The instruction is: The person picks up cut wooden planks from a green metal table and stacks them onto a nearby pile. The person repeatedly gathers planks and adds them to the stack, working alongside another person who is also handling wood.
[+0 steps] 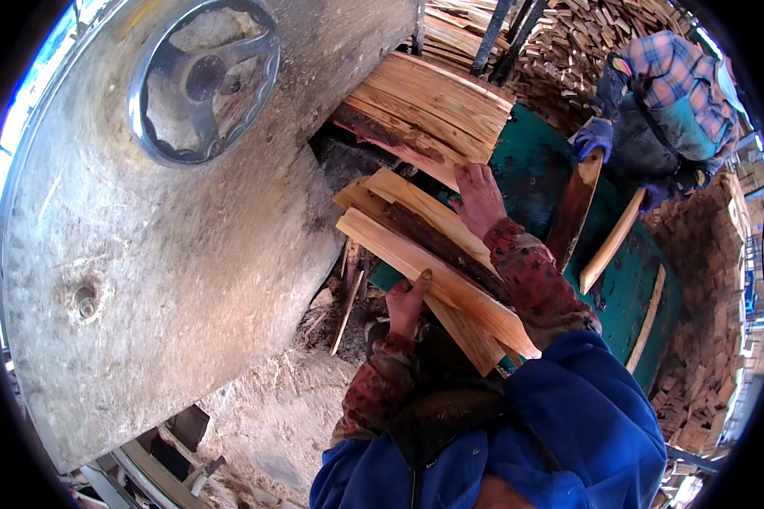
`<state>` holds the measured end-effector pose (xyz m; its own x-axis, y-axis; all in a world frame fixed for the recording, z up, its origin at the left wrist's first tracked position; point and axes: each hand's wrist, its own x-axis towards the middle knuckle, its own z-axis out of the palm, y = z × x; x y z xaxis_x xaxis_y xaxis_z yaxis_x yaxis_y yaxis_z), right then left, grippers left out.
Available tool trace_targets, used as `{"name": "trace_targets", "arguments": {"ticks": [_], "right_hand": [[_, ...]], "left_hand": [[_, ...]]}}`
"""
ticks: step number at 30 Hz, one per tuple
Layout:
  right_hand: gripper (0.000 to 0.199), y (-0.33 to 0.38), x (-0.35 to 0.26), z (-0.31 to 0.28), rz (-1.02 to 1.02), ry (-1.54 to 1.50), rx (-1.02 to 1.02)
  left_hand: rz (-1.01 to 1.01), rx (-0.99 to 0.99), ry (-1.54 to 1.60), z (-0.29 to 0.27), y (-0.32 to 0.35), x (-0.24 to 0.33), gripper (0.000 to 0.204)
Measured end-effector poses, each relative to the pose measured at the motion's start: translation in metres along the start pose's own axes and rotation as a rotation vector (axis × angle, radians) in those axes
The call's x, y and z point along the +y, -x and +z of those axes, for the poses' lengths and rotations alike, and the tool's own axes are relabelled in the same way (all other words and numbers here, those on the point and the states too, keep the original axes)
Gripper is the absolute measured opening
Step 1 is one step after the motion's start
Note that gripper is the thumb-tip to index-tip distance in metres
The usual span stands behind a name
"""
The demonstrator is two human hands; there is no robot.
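My left hand [407, 303] pinches the near edge of a long pale wooden board [433, 273], thumb on top. That board lies slantwise over several other split boards, among them a dark bark-edged board [437, 233] and a lower board [465, 333]. My right hand [480, 200] grips the near right corner of a thick wooden slab [437, 100], its fingers bent over the edge. The slab has reddish bark along its near side and lies beside the large grey metal plate or disc [187, 280].
A spoked handwheel [204, 78] is mounted on the grey metal. To the right, a co-worker [671, 119] in gloves holds two wood pieces over a green table [526, 153]. Stacked wood [696, 314] stands beyond, and a thin strip [647, 318] lies on the green surface.
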<state>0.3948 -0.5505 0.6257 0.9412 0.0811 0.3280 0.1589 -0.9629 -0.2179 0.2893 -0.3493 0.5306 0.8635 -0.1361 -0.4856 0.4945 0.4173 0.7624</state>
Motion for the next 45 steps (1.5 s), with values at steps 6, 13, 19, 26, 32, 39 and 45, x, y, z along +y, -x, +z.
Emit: {"name": "trace_targets", "arguments": {"ticks": [6, 13, 19, 26, 32, 39, 45], "right_hand": [[0.048, -0.002, 0.000, -0.005, 0.038, 0.110, -0.088], [0.046, 0.006, 0.019, -0.006, 0.030, 0.067, -0.038], [0.050, 0.021, 0.019, -0.019, 0.008, 0.084, -0.091], [0.056, 0.046, 0.013, -0.027, 0.016, 0.085, -0.089], [0.057, 0.065, 0.013, -0.027, 0.023, 0.044, -0.121], [0.052, 0.051, 0.023, -0.005, 0.058, 0.054, -0.181], [0.045, 0.027, 0.029, 0.022, 0.256, -0.033, -0.159]], "left_hand": [[0.032, 0.000, 0.004, -0.001, -0.001, -0.002, 0.025], [0.103, -0.004, -0.002, 0.002, 0.000, 0.000, 0.022], [0.150, -0.004, 0.032, 0.001, -0.007, -0.007, 0.025], [-0.019, 0.015, -0.058, -0.002, -0.002, 0.000, 0.029], [0.005, 0.022, -0.034, -0.002, -0.003, -0.005, 0.032], [-0.065, 0.003, -0.070, -0.002, 0.000, 0.001, 0.030], [0.089, -0.009, -0.060, -0.005, -0.015, -0.019, 0.027]]}}
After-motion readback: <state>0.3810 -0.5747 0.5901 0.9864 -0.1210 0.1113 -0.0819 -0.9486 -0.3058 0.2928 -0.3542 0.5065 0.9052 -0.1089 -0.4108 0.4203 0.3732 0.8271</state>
